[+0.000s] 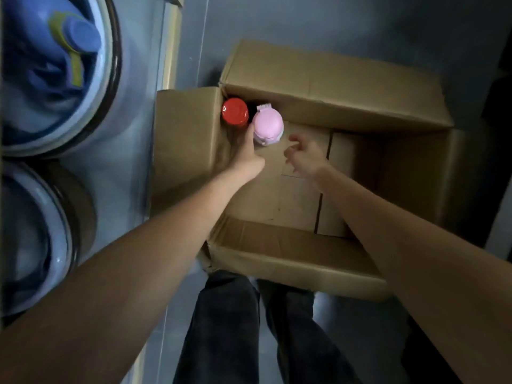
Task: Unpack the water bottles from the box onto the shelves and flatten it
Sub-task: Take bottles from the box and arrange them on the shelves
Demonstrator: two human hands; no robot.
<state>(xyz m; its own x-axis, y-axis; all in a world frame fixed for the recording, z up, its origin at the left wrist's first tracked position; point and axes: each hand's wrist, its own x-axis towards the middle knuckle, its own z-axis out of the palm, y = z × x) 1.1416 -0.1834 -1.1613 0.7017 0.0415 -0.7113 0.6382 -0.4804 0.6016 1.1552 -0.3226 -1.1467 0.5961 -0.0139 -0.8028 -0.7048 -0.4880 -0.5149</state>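
Note:
An open cardboard box [335, 87] stands on the floor below me with its flaps spread outward. In its far left corner two bottles stand upright, one with a red lid [235, 110] and one with a pink lid [268, 123]. My left hand [246, 155] reaches into that corner and wraps round the body of the red-lidded bottle, thumb lying between the two bottles. My right hand [304, 155] hovers inside the box just right of the pink-lidded bottle, fingers loosely spread and holding nothing. The box floor elsewhere shows bare cardboard.
Two large blue water jugs [55, 67] [27, 234] sit at the left, close to the box's left flap [185, 139]. My legs in dark trousers [230, 328] stand at the near flap. Grey floor surrounds the box.

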